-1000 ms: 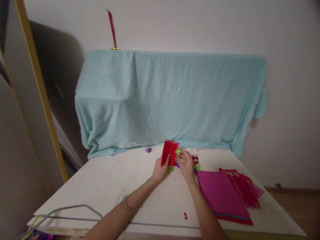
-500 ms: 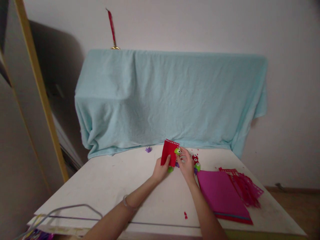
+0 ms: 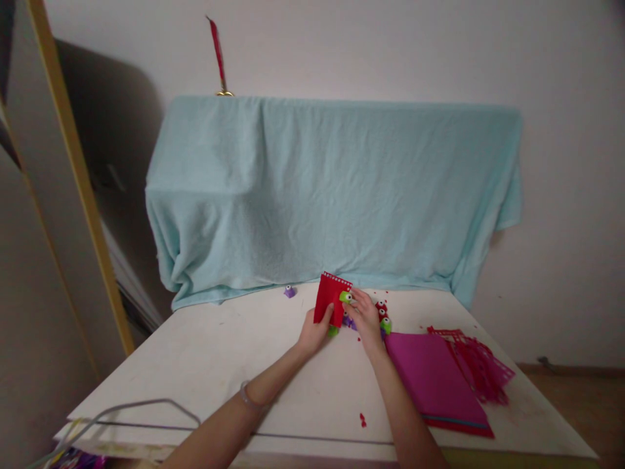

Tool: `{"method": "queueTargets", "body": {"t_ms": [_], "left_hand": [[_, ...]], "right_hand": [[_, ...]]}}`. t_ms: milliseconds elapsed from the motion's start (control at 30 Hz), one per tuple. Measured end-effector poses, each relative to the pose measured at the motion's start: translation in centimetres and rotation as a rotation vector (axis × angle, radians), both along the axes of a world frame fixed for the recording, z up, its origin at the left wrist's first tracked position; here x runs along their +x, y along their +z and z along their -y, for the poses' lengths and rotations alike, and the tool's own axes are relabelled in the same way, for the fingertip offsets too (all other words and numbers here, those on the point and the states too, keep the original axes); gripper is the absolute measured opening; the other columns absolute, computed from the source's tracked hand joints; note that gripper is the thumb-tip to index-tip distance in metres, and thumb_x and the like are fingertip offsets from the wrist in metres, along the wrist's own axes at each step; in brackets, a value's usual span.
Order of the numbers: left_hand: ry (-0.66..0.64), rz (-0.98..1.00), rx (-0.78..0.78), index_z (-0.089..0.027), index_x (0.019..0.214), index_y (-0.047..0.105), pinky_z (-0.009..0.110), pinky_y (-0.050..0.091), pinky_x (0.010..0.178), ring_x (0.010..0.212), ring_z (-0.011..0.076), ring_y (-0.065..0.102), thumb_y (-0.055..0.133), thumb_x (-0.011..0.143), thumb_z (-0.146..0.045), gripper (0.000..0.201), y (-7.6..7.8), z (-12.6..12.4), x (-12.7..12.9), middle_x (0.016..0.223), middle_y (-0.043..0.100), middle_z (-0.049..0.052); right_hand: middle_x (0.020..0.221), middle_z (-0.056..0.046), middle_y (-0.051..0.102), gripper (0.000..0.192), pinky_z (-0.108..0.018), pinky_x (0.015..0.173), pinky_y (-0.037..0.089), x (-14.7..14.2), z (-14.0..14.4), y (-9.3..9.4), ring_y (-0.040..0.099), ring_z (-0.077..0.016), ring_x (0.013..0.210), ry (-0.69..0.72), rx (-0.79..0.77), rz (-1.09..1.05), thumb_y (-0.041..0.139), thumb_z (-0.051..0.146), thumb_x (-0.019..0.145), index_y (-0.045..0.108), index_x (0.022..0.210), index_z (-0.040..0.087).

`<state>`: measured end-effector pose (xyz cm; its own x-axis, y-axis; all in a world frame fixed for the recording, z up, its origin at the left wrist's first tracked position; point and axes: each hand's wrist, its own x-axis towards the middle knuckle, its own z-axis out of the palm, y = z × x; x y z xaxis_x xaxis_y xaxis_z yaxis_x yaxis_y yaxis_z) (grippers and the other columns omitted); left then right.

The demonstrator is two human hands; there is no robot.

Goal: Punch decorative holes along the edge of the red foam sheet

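Observation:
My left hand (image 3: 313, 333) is closed on a small sheet of red paper (image 3: 328, 296), thumb lying across its front. A row of small holes runs along the sheet's top edge. At the paper's right edge, my right hand (image 3: 366, 320) pinches a small green craft punch (image 3: 345, 298) with a white round button. Part of a second green piece (image 3: 333, 331) shows just under the paper. Purple punches (image 3: 349, 322) lie partly hidden behind my right hand. Red punches (image 3: 381, 306) and another green punch (image 3: 385, 324) sit to its right.
A lone purple punch (image 3: 290, 292) stands at the table's back. Magenta sheets (image 3: 434, 374) are stacked at right beside punched red strips (image 3: 481, 368). Red scraps (image 3: 362, 420) lie near the front edge. A light blue towel (image 3: 342, 189) hangs behind; a grey cable (image 3: 146, 402) crosses the front left.
My right hand and the green punch have shifted very slightly left along the paper's edge. A tiny red bit now shows on the table below the hands. My left hand stays put.

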<state>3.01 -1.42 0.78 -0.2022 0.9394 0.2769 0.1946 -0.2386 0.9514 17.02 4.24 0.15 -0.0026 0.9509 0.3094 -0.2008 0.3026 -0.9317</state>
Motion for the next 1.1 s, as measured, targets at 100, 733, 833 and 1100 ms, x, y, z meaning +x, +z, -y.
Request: {"method": "queueTargets", "body": {"t_ms": [100, 733, 833, 1100], "left_hand": [[-0.006, -0.010, -0.005, -0.010, 0.097, 0.069, 0.026, 0.044, 0.062, 0.071, 0.0200, 0.062, 0.048, 0.087, -0.056, 0.052, 0.0, 0.1, 0.0, 0.082, 0.070, 0.009], [-0.018, -0.030, -0.028, -0.010, 0.094, 0.068, 0.025, 0.043, 0.060, 0.067, 0.0177, 0.059, 0.046, 0.088, -0.057, 0.052, -0.7, -0.4, -0.2, 0.078, 0.069, 0.008], [-0.006, -0.029, -0.033, -0.011, 0.086, 0.067, 0.024, 0.040, 0.056, 0.062, 0.0157, 0.055, 0.047, 0.088, -0.057, 0.051, -0.5, -0.4, -0.3, 0.070, 0.065, 0.006], [0.083, 0.037, -0.032, -0.012, 0.073, 0.060, 0.023, 0.034, 0.051, 0.056, 0.0126, 0.046, 0.051, 0.083, -0.060, 0.050, 0.4, 0.1, -0.2, 0.062, 0.055, 0.002]], "right_hand": [[0.118, -0.014, 0.064, 0.059, -0.033, 0.067, 0.053, -0.1, -0.1, -0.1, 0.065, -0.0191, 0.075, 0.104, -0.065, -0.063, 0.078, 0.032, 0.063, 0.059, 0.117, 0.018], [0.091, -0.004, 0.070, 0.036, -0.027, 0.068, 0.050, -0.3, 0.6, 0.6, 0.064, -0.0155, 0.072, 0.245, -0.201, -0.224, 0.080, 0.034, 0.067, 0.069, 0.098, 0.019], [0.079, -0.001, 0.068, 0.032, -0.026, 0.064, 0.049, -0.2, 0.3, 0.6, 0.060, -0.0131, 0.064, 0.222, -0.186, -0.243, 0.079, 0.036, 0.068, 0.070, 0.093, 0.019], [0.079, -0.002, 0.066, 0.032, -0.025, 0.062, 0.049, -0.1, 0.0, 0.5, 0.058, -0.0125, 0.063, 0.168, -0.203, -0.304, 0.081, 0.036, 0.066, 0.069, 0.090, 0.019]]}}
